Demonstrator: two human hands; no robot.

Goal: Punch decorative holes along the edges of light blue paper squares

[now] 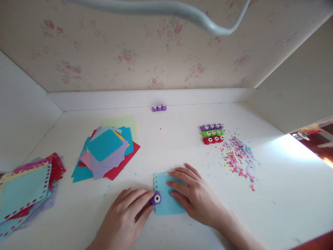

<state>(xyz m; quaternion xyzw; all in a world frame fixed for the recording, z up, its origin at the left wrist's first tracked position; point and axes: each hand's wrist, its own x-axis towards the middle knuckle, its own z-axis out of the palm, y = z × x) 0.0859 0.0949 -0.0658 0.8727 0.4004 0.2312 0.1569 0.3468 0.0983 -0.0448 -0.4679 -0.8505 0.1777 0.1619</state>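
A light blue sheet of paper point(166, 205) lies flat on the white table, with small holes along its upper left edges. My left hand point(127, 211) pinches a purple craft punch point(156, 198) with a star mark on its white button. The punch sits at the sheet's left edge, below the row of holes. My right hand point(191, 192) rests on the sheet's right part, fingers stretched out and spread, covering some of it.
Several coloured sheets point(105, 146) are piled at the left; hole-edged sheets point(26, 191) lie further left. More punches point(213, 133) stand in rows at the right beside scattered paper bits point(238, 156). Purple punches point(159, 107) stand near the wall. A pale curved bar point(182, 10) hangs overhead.
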